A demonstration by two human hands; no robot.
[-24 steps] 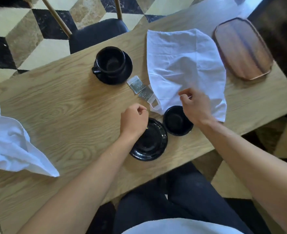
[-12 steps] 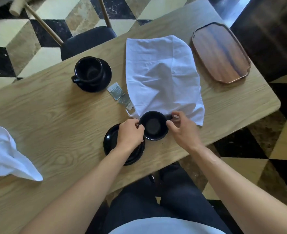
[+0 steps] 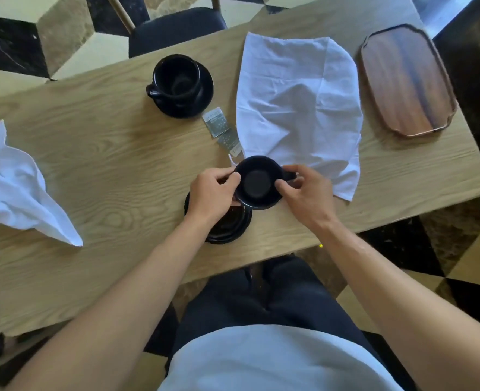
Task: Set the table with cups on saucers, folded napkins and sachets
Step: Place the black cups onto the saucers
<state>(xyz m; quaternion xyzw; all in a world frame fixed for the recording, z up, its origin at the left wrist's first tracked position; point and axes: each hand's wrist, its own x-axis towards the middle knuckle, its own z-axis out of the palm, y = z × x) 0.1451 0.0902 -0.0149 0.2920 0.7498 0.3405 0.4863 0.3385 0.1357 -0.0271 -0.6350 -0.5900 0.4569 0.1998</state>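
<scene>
my left hand (image 3: pixel 213 193) and right hand (image 3: pixel 303 193) grip the black cup (image 3: pixel 257 182) by rim and handle, above the far edge of the empty saucer (image 3: pixel 230 227). beyond that saucer: two sachets (image 3: pixel 223 131), spread napkin (image 3: pixel 298 108), second cup on saucer (image 3: pixel 179 83).

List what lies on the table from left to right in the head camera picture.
Crumpled napkin → cup on saucer → sachets → flat napkin → wooden tray.

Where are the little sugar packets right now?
In the head view, the two sachets lie flat mid-table, between the far cup on its saucer and the spread white napkin, just beyond the cup held in both hands.
</scene>
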